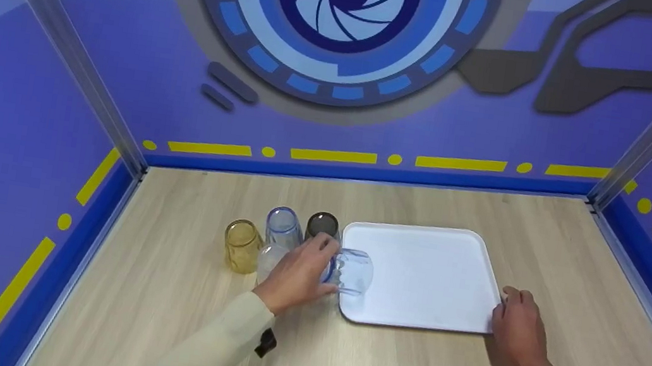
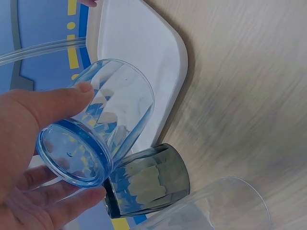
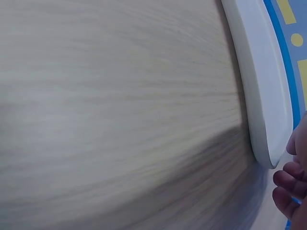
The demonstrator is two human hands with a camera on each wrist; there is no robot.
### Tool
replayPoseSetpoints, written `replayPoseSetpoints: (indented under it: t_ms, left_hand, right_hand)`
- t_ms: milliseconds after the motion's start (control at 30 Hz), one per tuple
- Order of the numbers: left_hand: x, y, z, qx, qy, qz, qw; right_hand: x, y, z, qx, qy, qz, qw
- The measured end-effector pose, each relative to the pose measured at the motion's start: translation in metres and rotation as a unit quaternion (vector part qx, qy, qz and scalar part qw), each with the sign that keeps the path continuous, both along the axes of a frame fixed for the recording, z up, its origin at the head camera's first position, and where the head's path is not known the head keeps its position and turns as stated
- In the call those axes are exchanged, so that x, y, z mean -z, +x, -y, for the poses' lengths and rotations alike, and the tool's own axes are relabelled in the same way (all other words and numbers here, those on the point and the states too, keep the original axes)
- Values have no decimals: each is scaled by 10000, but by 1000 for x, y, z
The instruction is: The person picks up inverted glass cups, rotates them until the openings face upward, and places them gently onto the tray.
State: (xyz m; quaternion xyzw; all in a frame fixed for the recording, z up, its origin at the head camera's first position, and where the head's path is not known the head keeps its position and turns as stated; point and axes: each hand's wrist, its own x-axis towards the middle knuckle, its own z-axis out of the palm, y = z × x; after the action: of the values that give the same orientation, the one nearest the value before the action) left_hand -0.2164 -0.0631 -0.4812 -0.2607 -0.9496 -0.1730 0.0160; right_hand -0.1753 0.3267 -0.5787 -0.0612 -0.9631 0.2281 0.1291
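I see the blue glass held on its side in my left hand, fingers and thumb curled round its thick base, its open mouth pointing away from the palm over the near left corner of the white tray. In the left wrist view the blue glass sits between the thumb on top and the fingers beneath, and the glass is off the wood, above the tray's rounded edge.

Just behind the grip stands the dark grey glass, mouth down, close to the tray's left rim; the wrist view shows it right beside the held glass, though I cannot tell whether they touch. Further out from the grip, on the side away from the tray, are a pale blue glass, a clear glass partly hidden by my hand, and a yellow glass at the far end, all mouth down on the wooden table.

Across the tray from the grip, my right hand rests at the tray's near right corner, fingertips against the rim. From the right wrist view the fingers look loosely bent beside the tray edge; they do not wrap round it.
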Motion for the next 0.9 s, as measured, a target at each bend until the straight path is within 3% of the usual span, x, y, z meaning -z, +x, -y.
replayPoseSetpoints:
  t_ms: [200,900]
  left_hand:
    - [2,0,0,33,125,-24,9999]
    - [5,1,-2,130,288,-429,9986]
  right_hand:
    - [0,-1,2,-38,48,-233,9997]
    - [-10,-1,21,-54,-99,162,9998]
